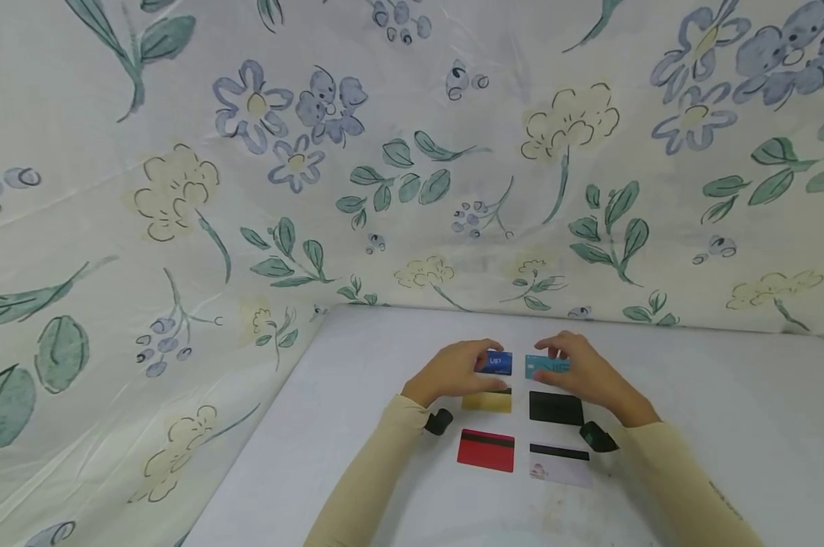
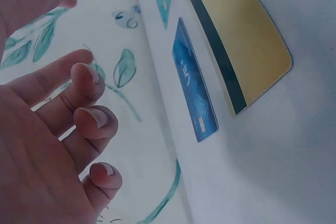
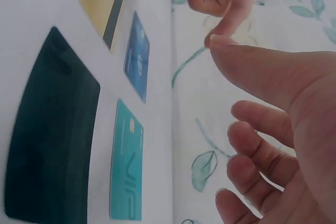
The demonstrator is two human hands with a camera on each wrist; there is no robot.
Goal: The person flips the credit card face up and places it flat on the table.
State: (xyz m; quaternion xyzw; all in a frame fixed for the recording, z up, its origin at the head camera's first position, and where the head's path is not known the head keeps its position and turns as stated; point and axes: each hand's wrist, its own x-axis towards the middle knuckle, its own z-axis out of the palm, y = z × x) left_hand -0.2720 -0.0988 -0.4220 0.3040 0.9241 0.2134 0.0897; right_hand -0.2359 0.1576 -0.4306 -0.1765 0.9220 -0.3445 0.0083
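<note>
My left hand (image 1: 453,370) is over the blue card (image 1: 499,365) in the back row, its fingers loosely bent. The left wrist view has the blue card (image 2: 194,85) lying flat, apart from the fingers. Opposite it, my right hand (image 1: 593,376) hovers above the teal card (image 1: 534,366) and partly hides it in the head view. In the right wrist view the teal card (image 3: 126,169) lies on the table, with thumb and fingers spread away from it. Neither hand holds anything. A gold card (image 1: 487,403) with a dark stripe lies below the left thumb, a black card (image 1: 556,409) below the right hand.
Nearer the front lie a red card (image 1: 486,453) and a pale card (image 1: 559,469) with a black stripe. The cards form two columns on the white table (image 1: 357,380). Behind and left of the table hangs a floral cloth (image 1: 412,152). A small black device (image 1: 439,422) sits at the left wrist.
</note>
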